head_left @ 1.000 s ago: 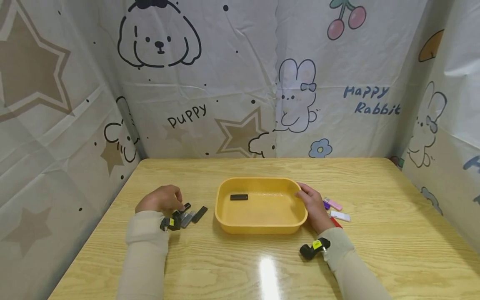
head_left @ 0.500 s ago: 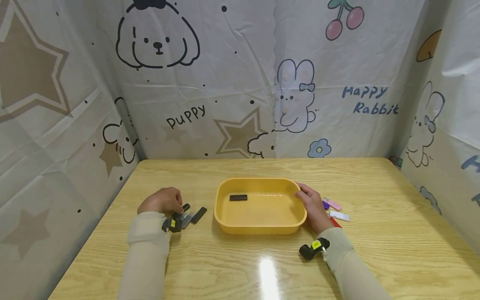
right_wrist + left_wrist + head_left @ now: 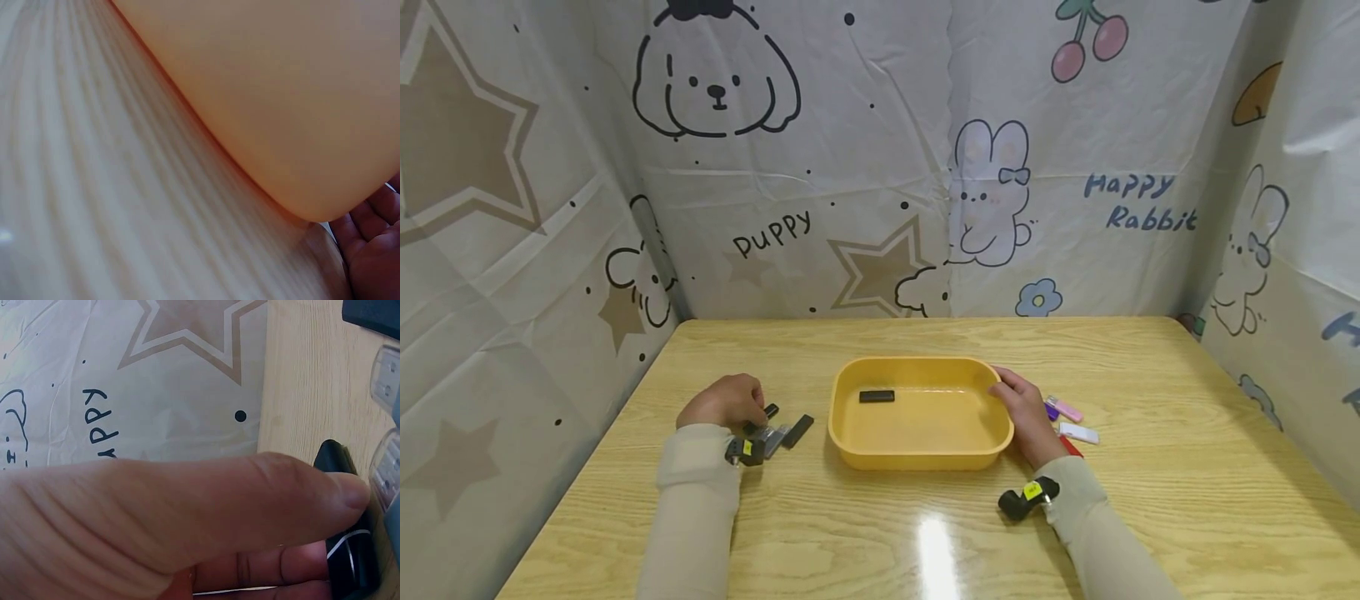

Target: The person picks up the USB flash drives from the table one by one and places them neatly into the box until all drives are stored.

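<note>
My left hand (image 3: 724, 402) is at the left group of small sticks. In the left wrist view its thumb and fingers pinch a black USB stick (image 3: 353, 565) marked with a thin white curve. Beside it lie grey USB sticks with clear caps (image 3: 386, 462) and another black stick (image 3: 375, 315). A yellow plastic basin (image 3: 925, 459) stands in the middle of the table, with one black stick (image 3: 877, 397) lying inside near its back left. My right hand (image 3: 1026, 412) grips the basin's right end, thumb over the rim and fingers outside.
Right of the right hand lie a pink USB stick (image 3: 1066, 408), a white one (image 3: 1079, 432), and partly hidden purple (image 3: 1052, 411) and red (image 3: 1071, 446) ones. A printed cloth (image 3: 865, 167) closes off the wooden table's (image 3: 820, 533) back and sides.
The left hand has shifted slightly to the right among the sticks. The right hand and the basin hold their places.
</note>
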`<state>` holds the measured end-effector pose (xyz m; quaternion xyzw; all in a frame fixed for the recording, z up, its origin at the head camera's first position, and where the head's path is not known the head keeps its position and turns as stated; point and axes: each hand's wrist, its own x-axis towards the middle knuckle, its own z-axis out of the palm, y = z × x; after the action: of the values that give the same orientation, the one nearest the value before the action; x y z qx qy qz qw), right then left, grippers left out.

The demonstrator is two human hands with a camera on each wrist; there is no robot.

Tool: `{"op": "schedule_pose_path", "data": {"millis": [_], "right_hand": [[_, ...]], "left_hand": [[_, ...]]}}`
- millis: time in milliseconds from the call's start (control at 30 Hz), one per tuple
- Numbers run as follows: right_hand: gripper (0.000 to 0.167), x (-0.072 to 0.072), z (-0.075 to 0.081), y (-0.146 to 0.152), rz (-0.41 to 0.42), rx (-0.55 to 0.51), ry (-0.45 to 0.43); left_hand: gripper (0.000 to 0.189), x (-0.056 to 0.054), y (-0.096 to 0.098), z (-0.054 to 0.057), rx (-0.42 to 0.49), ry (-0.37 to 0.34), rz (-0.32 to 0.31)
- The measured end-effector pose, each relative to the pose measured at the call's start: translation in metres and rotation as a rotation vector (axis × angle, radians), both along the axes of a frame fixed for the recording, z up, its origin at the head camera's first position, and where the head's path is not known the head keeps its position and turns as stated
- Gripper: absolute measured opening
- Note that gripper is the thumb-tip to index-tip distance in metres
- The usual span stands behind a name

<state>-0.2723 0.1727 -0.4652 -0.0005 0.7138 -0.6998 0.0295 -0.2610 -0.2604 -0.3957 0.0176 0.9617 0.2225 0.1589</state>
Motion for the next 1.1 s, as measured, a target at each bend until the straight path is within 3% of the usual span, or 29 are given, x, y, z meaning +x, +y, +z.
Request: {"op": "schedule_pose_path", "data": {"millis": [700,1100], "right_hand": [[0.046,0.0004,0.0,-0.0002,-0.005,0.021,0.01],[0.045,0.0053,0.0076,-0.0023,-0.002,0.023,-0.011]], "left_hand": [[0.015,0.0019,0.0005,-0.0015,0.01,-0.019,-0.006],[0.017,-0.0024,-0.0004,-0.0003,0.01,0.027,-0.002]]}}
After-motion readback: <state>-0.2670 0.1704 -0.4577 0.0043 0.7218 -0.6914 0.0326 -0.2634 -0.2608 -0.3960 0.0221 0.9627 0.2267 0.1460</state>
